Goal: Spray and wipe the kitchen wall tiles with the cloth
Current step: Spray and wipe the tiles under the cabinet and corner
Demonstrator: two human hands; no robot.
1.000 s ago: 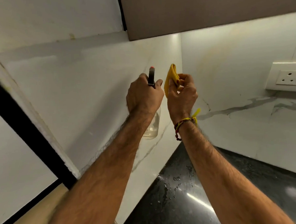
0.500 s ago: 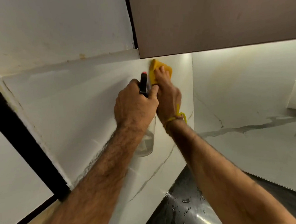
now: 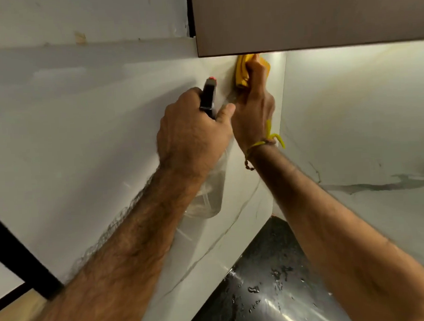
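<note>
Head view: right hand (image 3: 253, 109), a second ago bunching the yellow cloth (image 3: 242, 71) in mid-air, now presses it flat on the wall tiles (image 3: 105, 116) just under the cabinet (image 3: 309, 15). Left hand (image 3: 195, 134) remains closed round the spray bottle (image 3: 209, 195) (nozzle at wall). Judgement: spraying done here; wiping begun at the top.
</note>
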